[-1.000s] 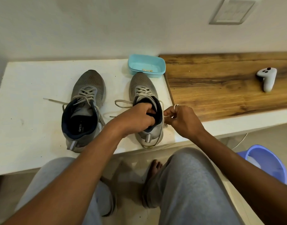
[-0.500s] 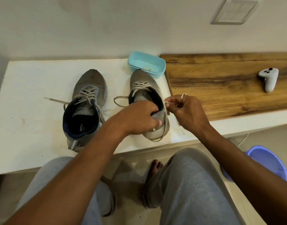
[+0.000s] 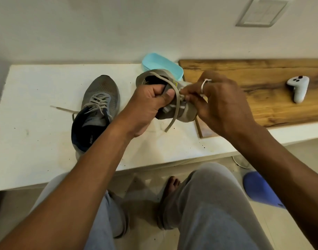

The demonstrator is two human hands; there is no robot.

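Gripping hand: the left hand (image 3: 149, 103) is clutching the shoe (image 3: 181, 114) at its opening, with the fingers curling inside and the thumb pressing on the outside.
Pinching hand: the right hand (image 3: 221, 105) is pinching the lace (image 3: 174, 103) between curled fingertips, right against the side of the shoe; a ring (image 3: 204, 85) is sitting on one finger.
Shoe: it is tilting steeply between the two hands above the white table (image 3: 37, 105), heel toward the person and off the surface; I cannot tell whether the toe is touching.
Lace: one loose end is dangling past the heel, its tip hanging just over the table.
Second shoe: the second shoe (image 3: 98, 98) is lying flat on the table to the left, its laces trailing loose.
Behind: a blue container (image 3: 160, 64) is sitting by the wall, just beyond the held shoe.
Right side: a wooden board (image 3: 253, 73) is lying there, and a white controller (image 3: 298, 87) is resting on it, well apart from the hands.
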